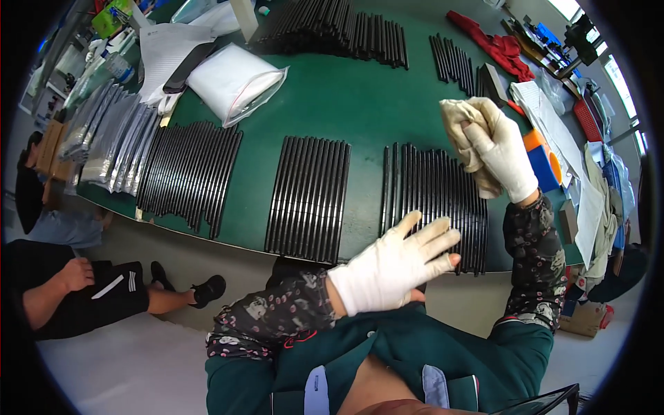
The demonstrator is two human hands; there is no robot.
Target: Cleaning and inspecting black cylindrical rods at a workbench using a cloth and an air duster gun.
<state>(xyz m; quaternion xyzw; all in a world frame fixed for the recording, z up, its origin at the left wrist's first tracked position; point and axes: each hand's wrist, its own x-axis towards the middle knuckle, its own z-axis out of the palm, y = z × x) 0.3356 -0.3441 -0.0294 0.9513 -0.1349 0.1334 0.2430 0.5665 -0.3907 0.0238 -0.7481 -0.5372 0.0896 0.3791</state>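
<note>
My left hand (393, 268), in a white glove with some bare fingertips, is spread flat at the near ends of a row of glossy black rods (443, 197). It holds nothing. My right hand (503, 146), gloved the same way, is closed round a crumpled beige cloth (458, 124) above the far right corner of that row. Two rods lie slightly apart at the row's left side. Left of it is a neat block of black rods (309, 197), and farther left a more uneven group of rods (190, 173).
Piles of black rods (335, 31) lie at the back of the green table (332, 104). At left are bagged bundles (121, 138), a white plastic bag (235, 79) and a phone (188, 68). An orange-and-blue object (543, 160) stands at right. A person (104, 290) sits at lower left.
</note>
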